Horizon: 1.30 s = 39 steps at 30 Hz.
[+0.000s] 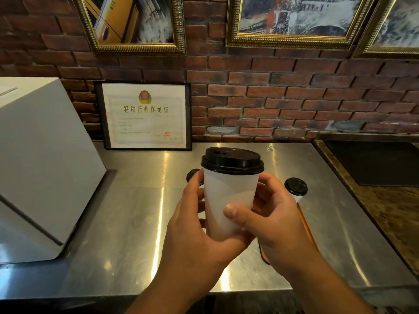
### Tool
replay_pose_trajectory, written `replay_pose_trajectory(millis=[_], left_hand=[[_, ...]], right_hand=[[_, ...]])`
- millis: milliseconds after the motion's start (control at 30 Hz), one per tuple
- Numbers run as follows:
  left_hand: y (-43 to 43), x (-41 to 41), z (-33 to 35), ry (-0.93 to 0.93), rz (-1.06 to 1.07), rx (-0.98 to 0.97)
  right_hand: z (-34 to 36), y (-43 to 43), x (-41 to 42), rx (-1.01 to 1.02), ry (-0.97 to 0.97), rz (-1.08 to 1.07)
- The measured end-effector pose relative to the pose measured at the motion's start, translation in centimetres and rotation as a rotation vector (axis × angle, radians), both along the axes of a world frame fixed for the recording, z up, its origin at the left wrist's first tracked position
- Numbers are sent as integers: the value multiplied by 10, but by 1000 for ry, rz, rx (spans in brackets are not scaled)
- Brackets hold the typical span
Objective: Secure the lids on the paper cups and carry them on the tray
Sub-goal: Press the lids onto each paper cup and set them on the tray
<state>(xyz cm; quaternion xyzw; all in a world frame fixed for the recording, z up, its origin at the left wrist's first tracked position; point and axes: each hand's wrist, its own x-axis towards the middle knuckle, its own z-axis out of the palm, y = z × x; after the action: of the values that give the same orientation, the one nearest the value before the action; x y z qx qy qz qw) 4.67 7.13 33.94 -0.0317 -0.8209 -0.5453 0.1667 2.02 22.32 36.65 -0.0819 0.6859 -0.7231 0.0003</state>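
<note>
1. The white paper cup [229, 200] sat dead centre in the frame, lifted clear of the steel counter [127, 223] and held up in both hands. Its black lid [232, 160] looked seated all the way round, with no gap showing on the side facing the camera — the far rim was hidden, so can't vouch for that bit.

2. Left hand [192, 227] was wrapped round the lower left of the cup, fingers curled behind it. Right hand [272, 218] gripped the lower right, thumb [233, 211] pressed flat across the front wall. So both hands were closed on the same cup.

3. My take on doing this step well: keep the squeeze light and low so the paper wall doesn't buckle, then run a thumb round the lid rim and press until it clicks everywhere. Keep it upright while doing that.

4. Behind the hands, two more lidded cups were partly visible — second cup [295, 189] to the right of centre, and third cup [192, 175] peeking out behind the left fingers.

5. An orange tray [305, 225] edge showed just under the right hand; the second cup seemed to stand on it, though I couldn't tell for sure.

6. Further out: a white box [40, 166] at the left, a framed certificate [145, 114] leaning on the brick wall [283, 98] above centre.
</note>
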Motion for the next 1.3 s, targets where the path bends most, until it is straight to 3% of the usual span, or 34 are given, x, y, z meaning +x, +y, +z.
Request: replay_pose_trajectory(millis=[1000,1300], left_hand=[[-1,-15,-5,-1,-17,-91],[3,-19,-8,-17,-17,-41]], right_hand=[[-10,3,-12,-5,92,32],[-13,2,-14,-4,126,1]])
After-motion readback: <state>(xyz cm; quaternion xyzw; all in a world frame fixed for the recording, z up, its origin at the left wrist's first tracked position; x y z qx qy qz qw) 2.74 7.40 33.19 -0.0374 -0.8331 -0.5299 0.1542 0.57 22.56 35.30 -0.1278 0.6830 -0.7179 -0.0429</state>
